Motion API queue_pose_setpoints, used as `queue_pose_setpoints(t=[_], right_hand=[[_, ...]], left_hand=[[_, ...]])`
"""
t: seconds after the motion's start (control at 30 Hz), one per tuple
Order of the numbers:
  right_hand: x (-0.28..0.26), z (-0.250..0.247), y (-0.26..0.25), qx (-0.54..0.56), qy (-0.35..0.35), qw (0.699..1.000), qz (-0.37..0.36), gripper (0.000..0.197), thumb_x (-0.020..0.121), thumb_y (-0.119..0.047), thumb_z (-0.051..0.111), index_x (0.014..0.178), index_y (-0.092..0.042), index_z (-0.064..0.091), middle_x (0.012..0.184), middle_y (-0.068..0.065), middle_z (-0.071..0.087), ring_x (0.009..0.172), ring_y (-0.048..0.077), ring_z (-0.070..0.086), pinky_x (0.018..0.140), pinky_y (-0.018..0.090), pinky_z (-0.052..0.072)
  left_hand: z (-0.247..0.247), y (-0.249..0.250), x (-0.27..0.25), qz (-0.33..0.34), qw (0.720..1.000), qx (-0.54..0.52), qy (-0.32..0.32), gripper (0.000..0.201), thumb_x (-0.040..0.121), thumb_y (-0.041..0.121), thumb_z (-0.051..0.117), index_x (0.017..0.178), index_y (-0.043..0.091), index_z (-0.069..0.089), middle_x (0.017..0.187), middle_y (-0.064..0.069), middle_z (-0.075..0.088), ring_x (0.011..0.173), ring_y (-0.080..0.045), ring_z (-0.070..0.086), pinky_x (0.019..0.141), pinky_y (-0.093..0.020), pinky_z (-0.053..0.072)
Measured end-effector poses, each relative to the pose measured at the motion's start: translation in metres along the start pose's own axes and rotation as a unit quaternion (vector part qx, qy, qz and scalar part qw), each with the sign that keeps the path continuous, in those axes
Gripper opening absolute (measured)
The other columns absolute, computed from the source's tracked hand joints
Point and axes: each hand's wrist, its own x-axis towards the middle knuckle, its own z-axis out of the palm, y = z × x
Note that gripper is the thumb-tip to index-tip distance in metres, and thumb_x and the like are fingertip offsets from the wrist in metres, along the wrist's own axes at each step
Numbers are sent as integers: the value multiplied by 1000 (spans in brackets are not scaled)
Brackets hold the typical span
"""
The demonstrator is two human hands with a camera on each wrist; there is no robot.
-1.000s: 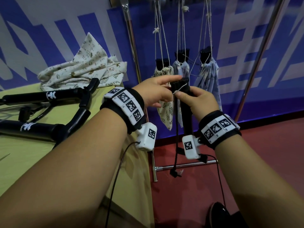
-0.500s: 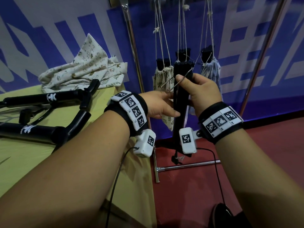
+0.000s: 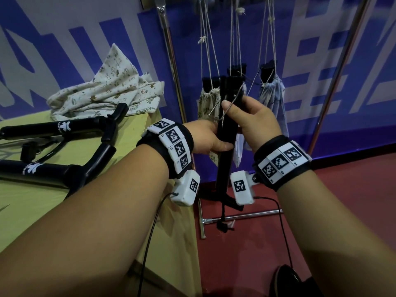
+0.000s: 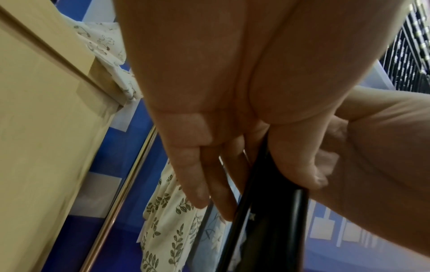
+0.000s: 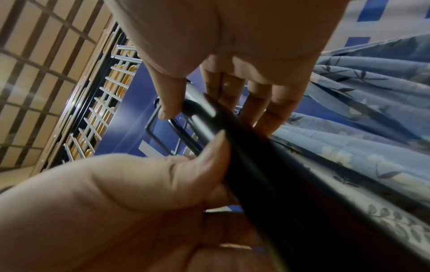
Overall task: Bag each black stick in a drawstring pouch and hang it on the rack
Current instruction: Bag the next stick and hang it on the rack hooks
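Right now you are holding the black stick [image 3: 226,129] upright in front of the rack [image 3: 169,52], between the table edge and the hanging pouches. Your right hand [image 3: 252,123] is wrapping around its upper part, thumb pressing against the near side and a thin metal wire loop [image 3: 222,106] sticking out by the thumb. Your left hand [image 3: 205,138] is gripping the stick lower down, thumb lying across its front and fingers reaching behind it; in the left wrist view those fingers [image 4: 197,184] are lying fairly straight along the far side of the stick [image 4: 267,211]. In the right wrist view your fingers [image 5: 270,103] are curling over the stick [image 5: 267,165] while the thumb is closing from below.

Just behind the stick, three filled pouches are hanging by their strings: a leaf-print pouch [image 3: 206,103] on the left, a middle one mostly hidden by the stick, and a blue pouch [image 3: 272,95] on the right.

To your left, on the yellow table [image 3: 32,211], a pile of printed cloth pouches [image 3: 107,91] is lying at the back, with more black sticks [image 3: 53,129] lying in front of it.
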Motion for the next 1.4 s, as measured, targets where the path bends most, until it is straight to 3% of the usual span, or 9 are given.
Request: queue_pose_setpoints(t=[0.13, 0.3, 0.43, 0.5, 0.67, 0.87, 0.97, 1.23, 1.4], right_hand=[[2, -3, 12, -27, 6, 998, 54, 25, 99, -38, 74, 116, -20, 77, 101, -1, 80, 88, 17, 75, 81, 37, 59], [0, 1, 26, -61, -11, 990, 126, 10, 103, -16, 65, 106, -17, 75, 103, 8, 77, 85, 22, 68, 78, 37, 53], [-2, 4, 36, -146, -59, 979, 133, 4, 98, -24, 74, 101, -28, 73, 92, -5, 74, 80, 12, 69, 80, 31, 55], [-7, 7, 38, -148, -89, 977, 123, 13, 97, -28, 78, 108, -28, 71, 98, -6, 75, 82, 6, 71, 73, 17, 52], [-13, 12, 47, -147, -103, 980, 89, 34, 96, -20, 80, 127, -19, 69, 96, -3, 76, 76, -2, 72, 64, 12, 51], [-11, 18, 54, -87, -76, 988, 100, 35, 104, -17, 69, 137, -28, 65, 106, -5, 78, 93, 15, 75, 73, 32, 61], [-7, 18, 56, -38, -34, 993, 110, 41, 106, -12, 64, 146, -12, 56, 119, 8, 76, 101, 24, 74, 92, 43, 61], [-15, 19, 41, -19, -65, 993, 95, 24, 108, -22, 61, 123, -3, 64, 96, 14, 64, 83, 31, 65, 69, 44, 50], [-12, 15, 35, -16, -50, 997, 55, 29, 105, -25, 67, 129, -9, 68, 94, 12, 72, 82, 30, 69, 71, 42, 56]], left_hand=[[-9, -2, 2, 0, 995, -75, 62, 34, 85, 29, 80, 117, 21, 72, 102, 0, 79, 100, -16, 74, 90, -36, 58], [-21, -3, 1, 16, 976, -125, 178, 19, 94, 25, 76, 110, 25, 66, 95, 7, 74, 83, -5, 69, 66, -18, 54], [-22, -1, -2, 32, 960, -162, 224, 25, 83, 35, 81, 101, 26, 68, 105, 1, 78, 97, -18, 76, 93, -43, 61], [-22, 0, -3, 38, 954, -183, 236, 35, 76, 46, 79, 101, 24, 70, 102, -1, 79, 95, -21, 77, 91, -49, 61], [-24, 0, -3, 32, 957, -168, 234, 27, 98, 49, 64, 95, 24, 72, 82, 6, 76, 72, -14, 72, 84, -49, 64], [-26, 1, 0, 9, 944, -191, 268, 34, 102, 52, 54, 97, 24, 72, 101, -6, 78, 78, -20, 74, 81, -45, 62], [-28, -2, 1, -9, 943, -191, 270, 35, 105, 51, 49, 108, 25, 72, 94, 3, 78, 78, -17, 73, 79, -41, 61], [-29, -2, 6, -57, 945, -215, 240, 11, 100, 19, 64, 96, 9, 65, 98, -15, 74, 90, -29, 74, 76, -40, 63], [-22, -8, 3, -93, 982, -137, 92, 16, 92, 4, 63, 106, 9, 70, 90, -15, 76, 80, -26, 75, 75, -37, 60]])
